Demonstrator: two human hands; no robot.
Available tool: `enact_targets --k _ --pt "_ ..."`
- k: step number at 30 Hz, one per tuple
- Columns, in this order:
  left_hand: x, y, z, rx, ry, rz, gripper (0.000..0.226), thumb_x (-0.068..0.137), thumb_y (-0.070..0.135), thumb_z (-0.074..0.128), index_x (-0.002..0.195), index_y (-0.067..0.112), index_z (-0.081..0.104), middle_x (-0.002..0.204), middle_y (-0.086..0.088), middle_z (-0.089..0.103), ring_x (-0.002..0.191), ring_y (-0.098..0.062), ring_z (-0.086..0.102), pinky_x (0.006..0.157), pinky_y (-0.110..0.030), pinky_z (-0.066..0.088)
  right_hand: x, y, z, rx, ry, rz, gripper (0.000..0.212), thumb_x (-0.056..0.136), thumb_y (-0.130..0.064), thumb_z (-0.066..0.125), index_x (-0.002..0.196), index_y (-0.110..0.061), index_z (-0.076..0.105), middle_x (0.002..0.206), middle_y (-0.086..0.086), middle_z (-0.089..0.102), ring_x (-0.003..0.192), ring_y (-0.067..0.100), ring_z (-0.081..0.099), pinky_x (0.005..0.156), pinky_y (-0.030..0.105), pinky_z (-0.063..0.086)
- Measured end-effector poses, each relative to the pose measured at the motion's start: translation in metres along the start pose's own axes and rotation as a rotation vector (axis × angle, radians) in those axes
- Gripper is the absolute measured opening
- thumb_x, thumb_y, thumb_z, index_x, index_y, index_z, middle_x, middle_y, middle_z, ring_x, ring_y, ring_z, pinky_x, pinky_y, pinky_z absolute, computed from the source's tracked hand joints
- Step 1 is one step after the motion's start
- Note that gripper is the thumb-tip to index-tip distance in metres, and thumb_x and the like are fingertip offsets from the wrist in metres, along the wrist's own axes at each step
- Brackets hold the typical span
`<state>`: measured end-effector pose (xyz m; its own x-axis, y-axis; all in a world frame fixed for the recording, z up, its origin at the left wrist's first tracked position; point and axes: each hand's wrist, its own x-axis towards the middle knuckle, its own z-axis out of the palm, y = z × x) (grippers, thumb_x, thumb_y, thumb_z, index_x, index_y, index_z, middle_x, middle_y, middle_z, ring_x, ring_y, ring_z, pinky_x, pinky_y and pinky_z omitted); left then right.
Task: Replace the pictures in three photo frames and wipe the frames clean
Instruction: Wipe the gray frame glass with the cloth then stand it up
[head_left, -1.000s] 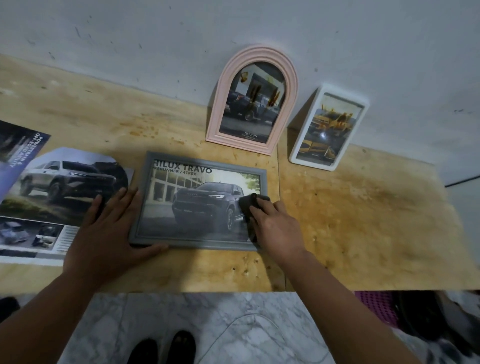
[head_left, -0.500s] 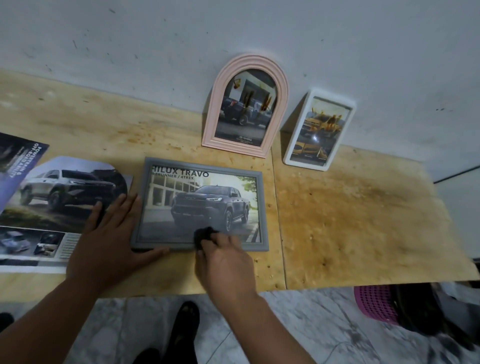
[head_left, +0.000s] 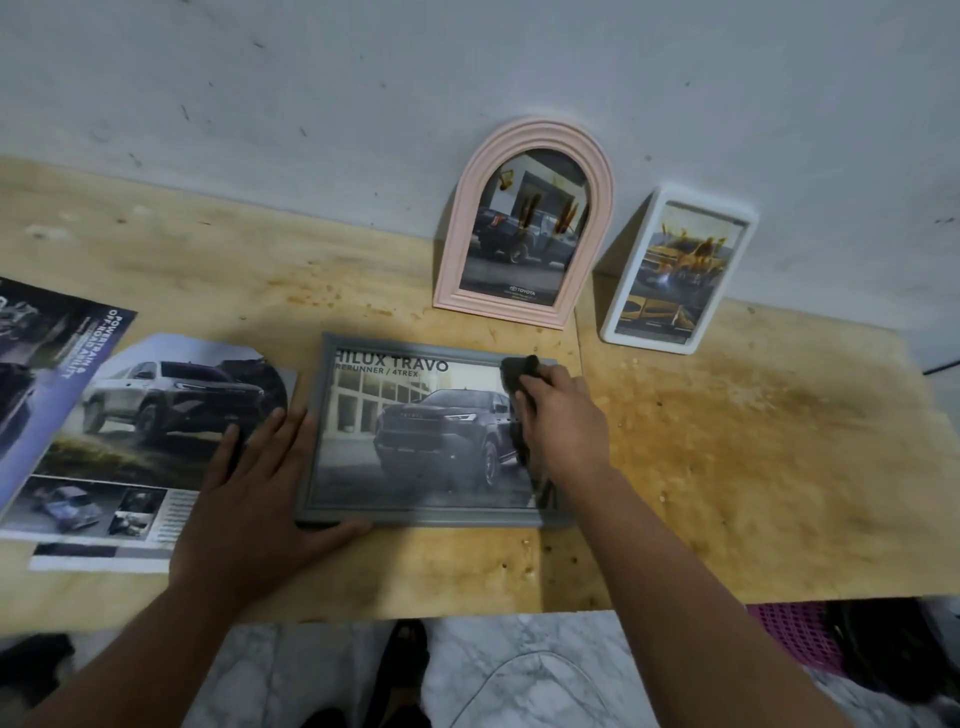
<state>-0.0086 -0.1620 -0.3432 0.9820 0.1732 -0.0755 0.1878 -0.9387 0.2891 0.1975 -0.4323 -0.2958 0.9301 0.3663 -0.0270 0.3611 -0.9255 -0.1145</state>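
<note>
From the head view, the grey frame (head_left: 431, 436) lies flat on the tabletop (head_left: 727, 467) and already holds a dark truck picture. The right hand (head_left: 563, 428) pinches a dark cloth (head_left: 519, 370) at the grey frame's far right corner, so wiping looks under way. The left hand (head_left: 254, 499) lies spread, fingers straight, against the grey frame's left edge. Beyond the grey frame, a pink arched frame (head_left: 524, 228) and a white frame (head_left: 675, 273) lean on the wall, both filled (whether wiped, I cannot tell). Loose car prints (head_left: 130, 426) lie left of the grey frame

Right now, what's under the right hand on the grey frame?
A dark cloth, gripped by the right hand, lies on the grey frame. The hand covers the frame's right edge.
</note>
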Motion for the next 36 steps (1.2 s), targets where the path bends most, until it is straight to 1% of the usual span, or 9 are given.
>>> enact_targets --k 5,12,18,20,23,26,30,33,36 --pt "-0.002 0.001 -0.002 0.012 0.003 0.005 0.123 0.076 0.097 0.039 0.163 0.011 0.022 0.17 -0.005 0.023 0.159 -0.019 0.015 0.128 -0.054 0.013 -0.03 -0.001 0.001 -0.055 -0.01 0.024 0.03 0.104 -0.035 0.05 0.123 -0.023 0.07 0.128 -0.002 0.059 0.109 0.026 0.055 0.072 0.039 0.057" --pt "-0.003 0.001 -0.002 0.009 0.002 0.01 0.123 0.077 0.096 0.039 0.162 0.01 0.023 0.169 -0.005 0.024 0.159 -0.019 0.014 0.128 -0.054 0.013 -0.072 -0.04 0.015 0.135 0.077 0.005 0.025 0.1 -0.028 0.059 0.119 -0.02 0.074 0.121 0.0 0.066 0.106 0.026 0.06 0.071 0.04 0.059" --pt "-0.002 -0.001 0.002 0.01 0.002 0.016 0.116 0.081 0.093 0.033 0.162 0.009 0.026 0.168 -0.007 0.028 0.158 -0.021 0.018 0.126 -0.056 0.016 -0.102 -0.134 0.04 0.316 0.013 -0.316 0.029 0.097 -0.034 0.053 0.116 -0.025 0.073 0.124 -0.003 0.065 0.108 0.024 0.061 0.068 0.034 0.058" --pt "-0.001 -0.003 0.004 0.004 0.006 0.025 0.115 0.082 0.092 0.031 0.161 0.009 0.027 0.168 -0.007 0.028 0.158 -0.022 0.02 0.126 -0.057 0.017 -0.1 -0.133 0.038 0.384 -0.066 -0.368 0.028 0.097 -0.034 0.055 0.117 -0.026 0.073 0.124 -0.004 0.065 0.11 0.023 0.061 0.076 0.035 0.058" --pt "-0.002 -0.003 0.003 0.002 0.012 0.03 0.118 0.08 0.093 0.038 0.161 0.008 0.027 0.168 -0.008 0.028 0.158 -0.022 0.019 0.127 -0.056 0.014 -0.076 -0.104 0.016 0.627 -0.24 -0.266 0.028 0.1 -0.032 0.058 0.123 -0.027 0.072 0.123 -0.006 0.069 0.113 0.016 0.061 0.096 0.038 0.053" --pt "-0.002 -0.003 0.001 -0.008 0.014 0.031 0.12 0.079 0.094 0.039 0.162 0.009 0.023 0.169 -0.007 0.023 0.158 -0.022 0.016 0.127 -0.055 0.012 -0.043 -0.062 -0.006 0.645 -0.065 -0.073 0.027 0.101 -0.028 0.06 0.125 -0.026 0.072 0.123 -0.012 0.069 0.113 0.007 0.06 0.1 0.036 0.051" --pt "-0.001 -0.004 0.003 0.002 -0.008 0.024 0.12 0.08 0.095 0.036 0.164 0.011 0.016 0.171 -0.005 0.018 0.159 -0.02 0.01 0.127 -0.055 0.012 -0.016 -0.026 -0.004 0.317 0.132 0.039 0.031 0.102 -0.03 0.056 0.13 -0.023 0.069 0.132 -0.007 0.065 0.115 0.018 0.055 0.085 0.041 0.057" --pt "-0.002 -0.005 0.003 -0.015 -0.006 0.02 0.122 0.079 0.095 0.038 0.164 0.012 0.014 0.172 -0.004 0.015 0.16 -0.019 0.009 0.127 -0.055 0.013 -0.038 -0.042 0.019 0.199 0.125 -0.123 0.03 0.101 -0.028 0.06 0.127 -0.021 0.072 0.135 -0.004 0.065 0.114 0.023 0.056 0.079 0.041 0.059" --pt "-0.002 -0.004 0.003 -0.014 0.005 0.025 0.122 0.078 0.095 0.038 0.164 0.011 0.017 0.171 -0.004 0.017 0.159 -0.02 0.012 0.126 -0.057 0.016 -0.07 -0.065 0.034 0.313 0.022 -0.455 0.029 0.101 -0.027 0.06 0.126 -0.021 0.072 0.136 -0.006 0.064 0.115 0.022 0.058 0.082 0.038 0.058"
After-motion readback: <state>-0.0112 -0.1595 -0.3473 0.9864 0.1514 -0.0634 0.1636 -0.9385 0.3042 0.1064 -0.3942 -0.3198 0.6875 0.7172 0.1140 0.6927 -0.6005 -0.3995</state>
